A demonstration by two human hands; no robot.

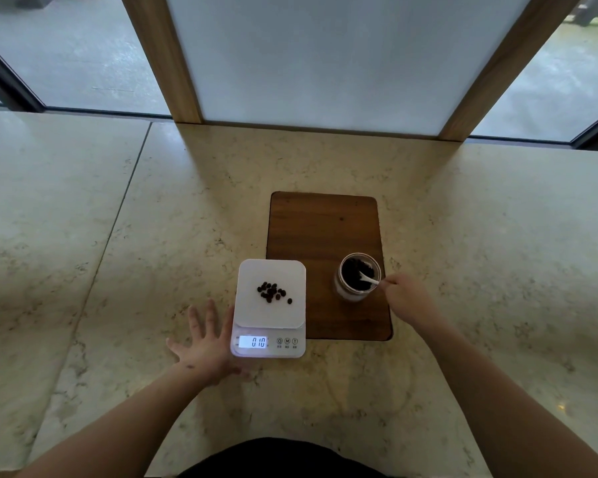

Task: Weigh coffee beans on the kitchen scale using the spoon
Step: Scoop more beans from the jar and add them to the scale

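Both bare forearms reach out over the marble counter (118,236).

Wooden board (321,232) carries the jar (356,281); white scale (270,305) holds loose coffee beans (272,292). Left hand (206,343) lies flat, fingers spread, beside it. Right hand (406,296) pinches the white spoon (368,278) in the jar.

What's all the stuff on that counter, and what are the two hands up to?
Kitchen scale: one, white, on the counter, lit display toward the person.
Coffee beans: a small dark pile, on the scale's platform.
Jar: one, clear, holding dark beans, on the board.
Spoon: one, white, bowl inside the jar.
Wooden board: one, brown, right of the scale.
Counter: pale marble.
Left hand: open, flat beside the scale.
Right hand: grip closed on the spoon's handle.
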